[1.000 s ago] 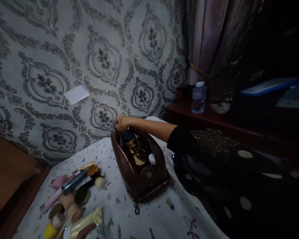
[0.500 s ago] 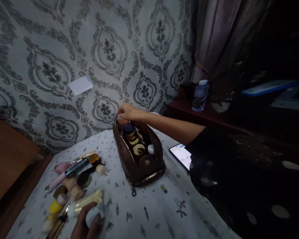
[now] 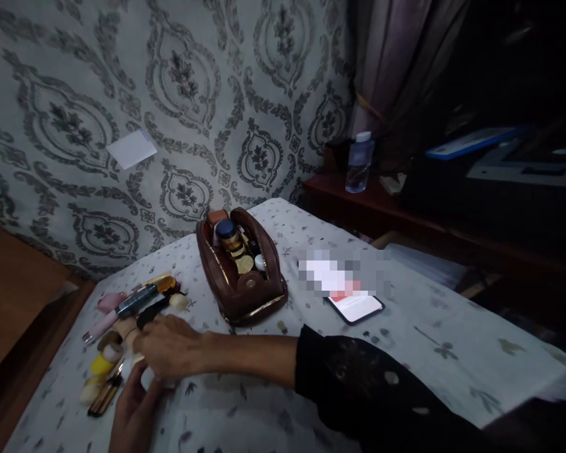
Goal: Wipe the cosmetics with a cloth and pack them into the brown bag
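Note:
My left hand (image 3: 134, 402) is at the lower left, its fingers around a white rounded item (image 3: 148, 378). Across it reaches my right hand (image 3: 167, 345), over the cosmetics pile; its fingertips are hidden, so what it holds cannot be made out. Beyond both hands lie a grey-blue tube (image 3: 136, 301), a pink item (image 3: 110, 302), a cream round item (image 3: 178, 302), a yellow item (image 3: 100, 364) and brushes (image 3: 106, 396). The brown bag (image 3: 245, 301) stands unzipped to the right, holding a dark-lidded jar (image 3: 226, 230), a gold round item and a white-capped one.
A phone (image 3: 358, 309) lies right of the bag on the patterned cloth (image 3: 283, 352). A water bottle (image 3: 360, 163) stands on a dark red surface (image 3: 330, 189) at the back right. Patterned wall behind; wooden panel (image 3: 19, 296) at left.
My right hand has moved from above the back of the bag down to the left, beside my left hand. The view has shifted, showing the phone and more of the cloth on the right.

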Tool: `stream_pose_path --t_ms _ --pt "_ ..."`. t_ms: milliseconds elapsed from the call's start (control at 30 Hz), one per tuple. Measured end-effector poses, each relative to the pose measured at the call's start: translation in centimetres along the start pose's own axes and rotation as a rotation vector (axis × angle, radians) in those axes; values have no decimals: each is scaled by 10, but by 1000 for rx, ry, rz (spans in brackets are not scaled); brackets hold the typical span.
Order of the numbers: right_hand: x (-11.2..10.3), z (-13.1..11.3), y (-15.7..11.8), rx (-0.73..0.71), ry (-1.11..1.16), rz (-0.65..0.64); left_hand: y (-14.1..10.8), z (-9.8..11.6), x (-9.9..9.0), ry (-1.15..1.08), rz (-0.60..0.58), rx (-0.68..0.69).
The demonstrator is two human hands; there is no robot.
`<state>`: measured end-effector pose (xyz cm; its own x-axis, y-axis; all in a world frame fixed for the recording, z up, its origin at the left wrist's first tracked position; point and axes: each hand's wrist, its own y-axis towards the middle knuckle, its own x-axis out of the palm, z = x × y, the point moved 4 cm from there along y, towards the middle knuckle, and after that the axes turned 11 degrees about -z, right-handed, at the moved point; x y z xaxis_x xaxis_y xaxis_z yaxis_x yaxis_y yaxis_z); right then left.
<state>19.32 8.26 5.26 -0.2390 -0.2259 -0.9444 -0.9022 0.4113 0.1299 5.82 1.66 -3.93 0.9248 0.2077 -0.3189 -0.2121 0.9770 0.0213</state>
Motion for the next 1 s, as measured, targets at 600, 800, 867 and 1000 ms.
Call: stream_pose_path --t_ms 600,800,867,1000 --pt "64 50 -18 365 227 309 24 21 -87 -91 309 231" --pt "74 21 1 276 98 79 21 13 -91 87 294 301" --pt "76 18 5 310 85 76 17 11 -87 173 266 330" --pt "78 9 0 376 61 91 12 7 -78 333 194 386"
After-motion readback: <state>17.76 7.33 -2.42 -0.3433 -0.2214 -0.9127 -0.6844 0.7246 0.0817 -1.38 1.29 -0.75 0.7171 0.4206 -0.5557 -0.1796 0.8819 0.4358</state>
